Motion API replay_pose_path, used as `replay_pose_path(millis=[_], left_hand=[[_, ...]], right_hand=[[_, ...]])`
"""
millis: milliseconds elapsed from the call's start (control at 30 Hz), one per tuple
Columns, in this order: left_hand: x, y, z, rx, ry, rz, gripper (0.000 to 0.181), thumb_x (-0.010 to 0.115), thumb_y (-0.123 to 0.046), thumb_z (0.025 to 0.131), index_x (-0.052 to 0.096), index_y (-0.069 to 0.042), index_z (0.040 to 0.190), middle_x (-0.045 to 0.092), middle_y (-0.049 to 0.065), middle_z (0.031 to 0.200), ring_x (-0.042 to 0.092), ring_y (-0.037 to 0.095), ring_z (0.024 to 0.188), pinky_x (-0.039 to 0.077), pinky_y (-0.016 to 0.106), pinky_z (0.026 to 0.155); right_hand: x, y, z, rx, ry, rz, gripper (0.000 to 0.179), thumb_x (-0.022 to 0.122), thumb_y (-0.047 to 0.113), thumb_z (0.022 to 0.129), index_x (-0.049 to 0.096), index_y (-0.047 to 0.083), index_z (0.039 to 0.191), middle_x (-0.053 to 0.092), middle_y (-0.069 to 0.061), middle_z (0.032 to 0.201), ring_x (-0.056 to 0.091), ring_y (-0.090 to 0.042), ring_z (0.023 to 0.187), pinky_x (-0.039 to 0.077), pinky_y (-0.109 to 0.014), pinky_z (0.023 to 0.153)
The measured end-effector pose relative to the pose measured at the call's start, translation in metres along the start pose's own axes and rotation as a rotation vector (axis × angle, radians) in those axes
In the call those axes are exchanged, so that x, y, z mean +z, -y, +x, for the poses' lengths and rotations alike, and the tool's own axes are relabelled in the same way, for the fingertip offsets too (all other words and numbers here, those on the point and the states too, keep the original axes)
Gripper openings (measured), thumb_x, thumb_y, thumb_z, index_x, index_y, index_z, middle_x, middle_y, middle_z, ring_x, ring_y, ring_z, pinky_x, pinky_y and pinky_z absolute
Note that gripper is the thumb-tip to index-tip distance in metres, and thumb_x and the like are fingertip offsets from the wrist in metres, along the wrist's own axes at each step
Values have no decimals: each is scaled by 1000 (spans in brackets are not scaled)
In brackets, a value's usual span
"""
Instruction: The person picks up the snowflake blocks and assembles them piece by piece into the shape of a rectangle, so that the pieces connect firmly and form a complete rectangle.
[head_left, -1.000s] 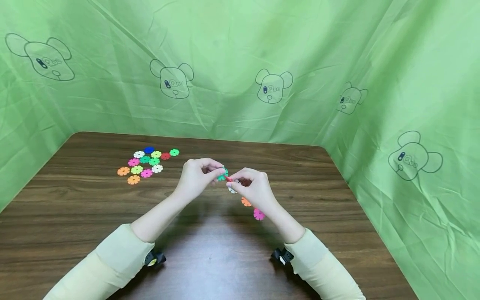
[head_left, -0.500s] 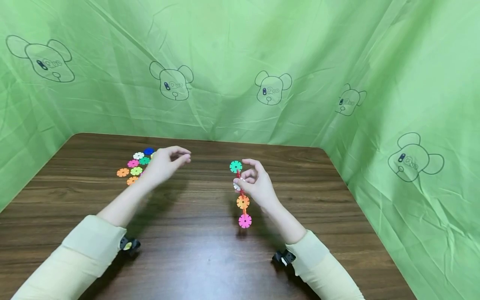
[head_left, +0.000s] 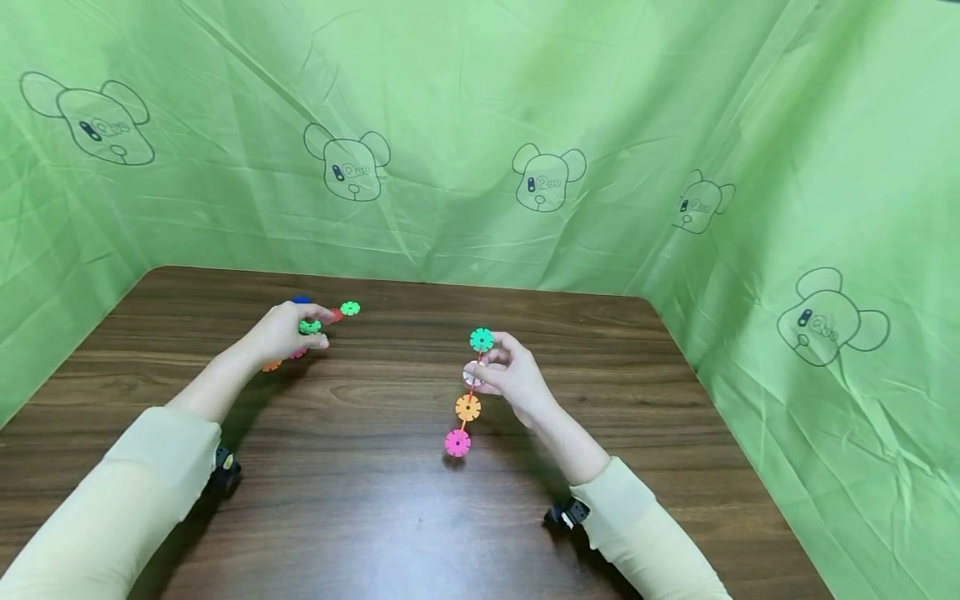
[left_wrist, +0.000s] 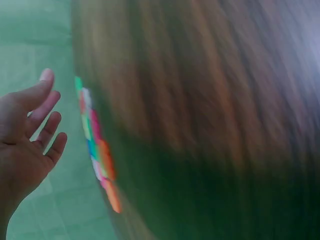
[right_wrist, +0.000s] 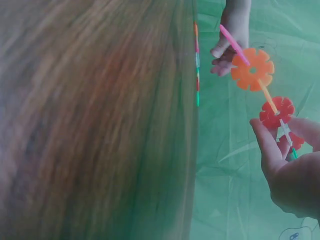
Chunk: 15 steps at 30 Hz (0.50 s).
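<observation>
Right hand gripping disc chain; left hand hovering by loose discs
I am monitoring the right hand pinching the chain near its white disc, above the table; the chain is extending from a green disc to a pink disc; the left hand is hovering over the loose discs on the table's left half, its fingers spreading apart.
</observation>
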<state>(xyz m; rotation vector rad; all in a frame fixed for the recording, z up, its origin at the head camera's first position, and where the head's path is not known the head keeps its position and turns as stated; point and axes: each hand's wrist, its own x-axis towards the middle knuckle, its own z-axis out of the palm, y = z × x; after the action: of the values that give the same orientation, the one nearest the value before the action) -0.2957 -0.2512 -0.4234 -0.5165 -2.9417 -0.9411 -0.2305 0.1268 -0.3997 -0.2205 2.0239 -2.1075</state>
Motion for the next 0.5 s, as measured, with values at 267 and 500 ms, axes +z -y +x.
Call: replay_pose_path(millis=[267,500], left_hand=[[8,23,4,35,26,158,34,74,-5,79,66,-1,112,64,21,115,52,42,113,39,57,96],[7,25,5,77,18,181,27,75,-4,78,69,-2,105,67,18,107,56,38,107,42,54,92]], right_hand=[[-7,-8,8,33,64,-18,42,70,-3,80,51,6,116,57,-2,83,68,-14,77,57,-35,71],[-9,-12,11,33,84,4,38,68,-6,80,50,4,112,55,-1,81,65,-12,75,57,-34,72]])
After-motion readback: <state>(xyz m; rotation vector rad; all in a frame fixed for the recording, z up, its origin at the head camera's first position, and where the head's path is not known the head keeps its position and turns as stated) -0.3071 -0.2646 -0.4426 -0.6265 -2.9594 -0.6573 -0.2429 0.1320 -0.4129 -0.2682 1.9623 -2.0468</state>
